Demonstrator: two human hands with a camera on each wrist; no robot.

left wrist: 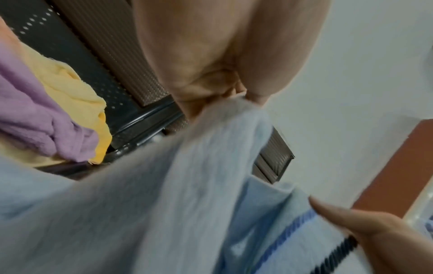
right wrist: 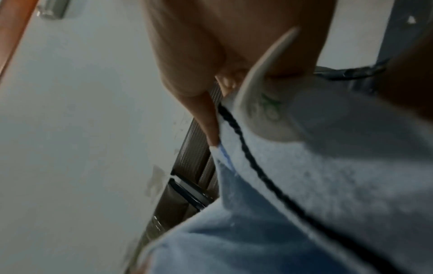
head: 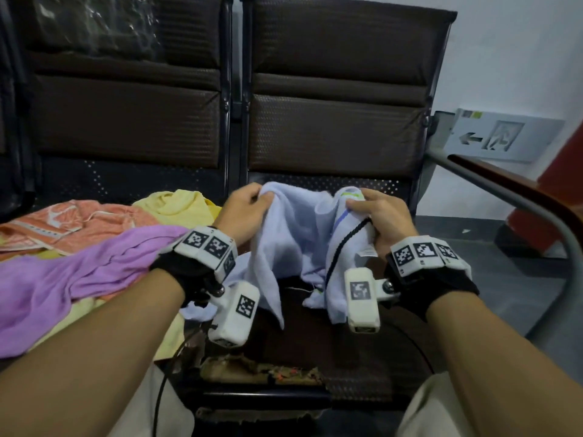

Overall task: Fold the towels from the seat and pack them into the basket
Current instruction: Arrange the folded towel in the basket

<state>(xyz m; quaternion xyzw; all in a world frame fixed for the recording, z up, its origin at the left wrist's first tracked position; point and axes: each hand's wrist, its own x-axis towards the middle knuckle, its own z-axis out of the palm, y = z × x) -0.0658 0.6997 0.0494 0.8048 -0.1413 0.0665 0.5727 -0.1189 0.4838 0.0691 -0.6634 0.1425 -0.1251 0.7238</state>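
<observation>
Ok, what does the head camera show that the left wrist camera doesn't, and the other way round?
Only the head view shows the orange patterned towel, the white exit sign on the wall and the left hand and right hand together, gripping the pale blue towel. Only the left wrist view shows the left fingers pinching its edge from below. Both show the purple towel and yellow towel.

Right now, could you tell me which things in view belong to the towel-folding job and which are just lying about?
Job:
- light blue towel, held by left hand and right hand
- purple towel
- yellow towel
- orange towel
- seat

Lying about:
- wall sign
- handrail

No basket is in view.
</observation>
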